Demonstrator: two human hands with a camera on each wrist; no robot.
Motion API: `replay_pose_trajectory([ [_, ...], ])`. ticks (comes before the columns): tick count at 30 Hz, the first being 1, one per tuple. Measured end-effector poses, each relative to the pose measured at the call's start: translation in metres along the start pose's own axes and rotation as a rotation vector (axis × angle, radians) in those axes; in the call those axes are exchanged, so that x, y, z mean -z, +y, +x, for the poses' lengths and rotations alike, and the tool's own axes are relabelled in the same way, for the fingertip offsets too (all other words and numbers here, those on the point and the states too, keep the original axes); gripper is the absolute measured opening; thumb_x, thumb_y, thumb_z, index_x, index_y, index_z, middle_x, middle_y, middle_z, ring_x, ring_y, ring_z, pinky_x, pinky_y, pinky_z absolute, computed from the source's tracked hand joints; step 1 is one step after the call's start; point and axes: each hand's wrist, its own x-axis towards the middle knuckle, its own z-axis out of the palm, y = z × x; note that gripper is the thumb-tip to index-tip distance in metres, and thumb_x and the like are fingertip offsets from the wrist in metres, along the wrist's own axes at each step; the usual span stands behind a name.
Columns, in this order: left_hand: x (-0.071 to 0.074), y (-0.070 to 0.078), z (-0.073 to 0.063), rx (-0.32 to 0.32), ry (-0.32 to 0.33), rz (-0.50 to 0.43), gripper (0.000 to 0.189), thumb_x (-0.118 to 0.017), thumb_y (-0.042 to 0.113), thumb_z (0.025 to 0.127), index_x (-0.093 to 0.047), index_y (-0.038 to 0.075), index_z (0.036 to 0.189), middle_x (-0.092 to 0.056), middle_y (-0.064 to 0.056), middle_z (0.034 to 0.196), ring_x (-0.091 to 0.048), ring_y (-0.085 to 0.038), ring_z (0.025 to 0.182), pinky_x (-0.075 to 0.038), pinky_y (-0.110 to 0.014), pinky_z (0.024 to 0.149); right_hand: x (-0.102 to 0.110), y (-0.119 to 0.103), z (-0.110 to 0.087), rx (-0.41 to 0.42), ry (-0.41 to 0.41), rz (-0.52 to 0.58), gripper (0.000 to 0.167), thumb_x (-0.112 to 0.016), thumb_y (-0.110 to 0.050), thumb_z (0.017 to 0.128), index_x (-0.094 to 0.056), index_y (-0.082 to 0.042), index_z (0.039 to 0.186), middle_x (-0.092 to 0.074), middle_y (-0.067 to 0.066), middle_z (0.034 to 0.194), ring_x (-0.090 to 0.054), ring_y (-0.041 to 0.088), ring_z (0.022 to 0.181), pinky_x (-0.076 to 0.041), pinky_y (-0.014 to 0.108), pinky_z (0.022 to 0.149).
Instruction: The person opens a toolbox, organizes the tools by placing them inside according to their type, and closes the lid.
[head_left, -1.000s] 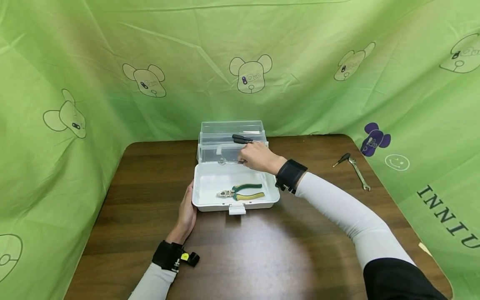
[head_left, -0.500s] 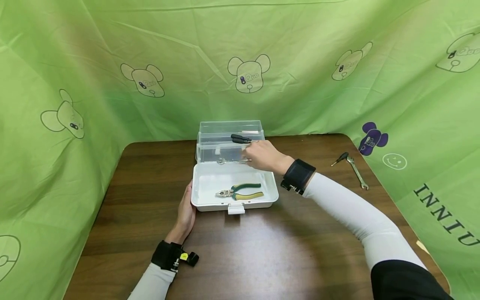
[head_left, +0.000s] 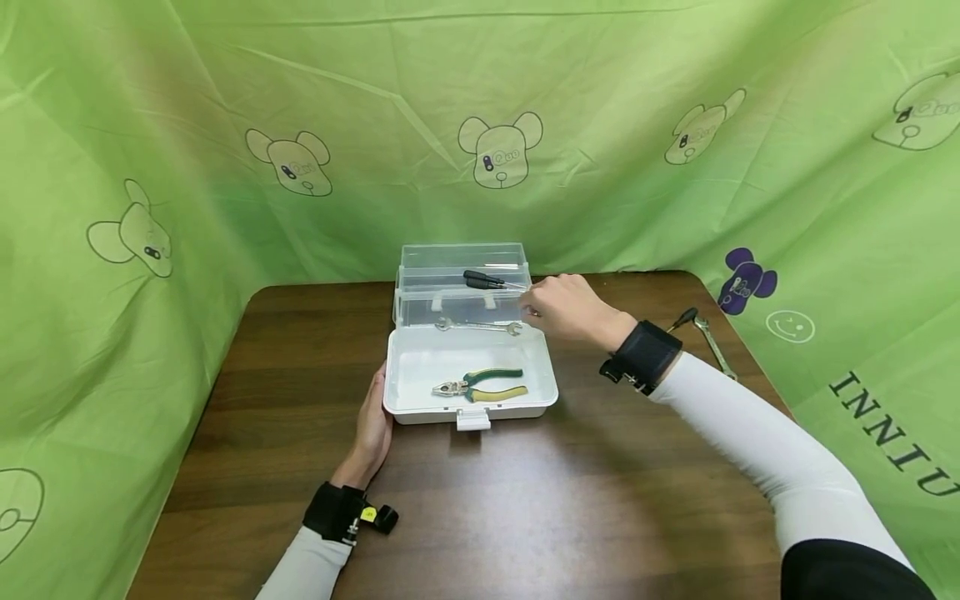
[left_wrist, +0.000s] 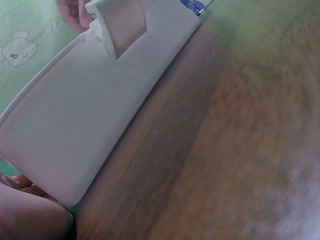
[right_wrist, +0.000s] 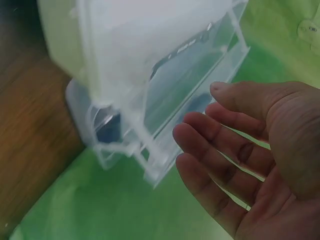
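A white toolbox [head_left: 420,358] with clear, raised trays stands open on the table. Pliers [head_left: 480,386] with green and yellow handles lie in its white base. In the lower clear tray is a double open-ended wrench [head_left: 477,326]; screwdrivers [head_left: 483,279] with black handles lie in the tray above. My left hand [head_left: 372,429] rests along the box's left side, its fingers partly hidden by the box in the left wrist view. Just right of the trays is my right hand [head_left: 573,308]. The right wrist view shows its fingers [right_wrist: 215,135] loosely bent and holding nothing.
Another wrench [head_left: 712,342] and a short black-handled screwdriver [head_left: 684,317] lie on the wooden table [head_left: 300,375] at the right, partly covered by my right forearm. A green printed cloth [head_left: 360,208] hangs behind and around the table.
My right hand has left the wrench in the lower tray and moved right, away from the box, so the whole wrench shows. The left hand stays on the box's side.
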Motion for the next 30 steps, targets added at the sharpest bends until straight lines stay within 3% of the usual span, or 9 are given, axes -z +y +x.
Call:
replay_pose_trajectory([
  [5, 0.0, 0.002, 0.0, 0.007, 0.0, -0.002, 0.061, -0.018, 0.034, 0.119, -0.012, 0.0, 0.169, -0.009, -0.015, 0.177, -0.006, -0.028, 0.163, -0.006, -0.047, 0.132, 0.009, 0.016, -0.017, -0.071, 0.007, 0.001, 0.017, -0.074, -0.014, 0.092, -0.069, -0.018, 0.076, -0.056, -0.007, 0.067, -0.048, 0.015, 0.056, -0.038, 0.038, 0.047],
  [8, 0.001, 0.004, -0.002, 0.015, 0.009, 0.003, 0.061, -0.018, 0.035, 0.119, -0.013, 0.002, 0.169, -0.009, -0.014, 0.177, -0.006, -0.027, 0.163, -0.006, -0.047, 0.132, 0.014, 0.027, -0.027, -0.11, 0.002, -0.003, 0.007, -0.075, -0.017, 0.094, -0.077, -0.019, 0.087, -0.064, -0.007, 0.072, -0.054, 0.015, 0.058, -0.043, 0.04, 0.048],
  [17, 0.002, 0.006, -0.003, 0.032, 0.012, 0.014, 0.061, -0.018, 0.036, 0.119, -0.013, 0.004, 0.17, -0.01, -0.011, 0.178, -0.007, -0.023, 0.163, -0.008, -0.044, 0.132, 0.023, 0.066, -0.06, -0.222, -0.014, -0.039, 0.008, -0.078, -0.02, 0.095, -0.082, -0.015, 0.1, -0.077, 0.003, 0.087, -0.063, 0.02, 0.061, -0.047, 0.043, 0.048],
  [22, 0.0, 0.005, -0.001, 0.027, 0.007, 0.017, 0.061, -0.018, 0.036, 0.119, -0.012, 0.003, 0.17, -0.01, -0.013, 0.178, -0.006, -0.025, 0.163, -0.007, -0.046, 0.132, 0.026, 0.091, -0.082, -0.296, -0.038, -0.025, 0.012, -0.076, -0.019, 0.097, -0.083, -0.014, 0.105, -0.077, 0.003, 0.086, -0.062, 0.019, 0.06, -0.046, 0.042, 0.047],
  [30, 0.0, 0.003, -0.001, 0.02, -0.007, 0.014, 0.062, -0.018, 0.037, 0.119, -0.012, 0.001, 0.169, -0.009, -0.015, 0.177, -0.005, -0.028, 0.163, -0.006, -0.048, 0.132, 0.023, 0.127, -0.114, -0.432, -0.123, -0.014, 0.017, -0.078, -0.021, 0.095, -0.082, -0.011, 0.107, -0.079, 0.009, 0.092, -0.072, 0.031, 0.075, -0.054, 0.054, 0.058],
])
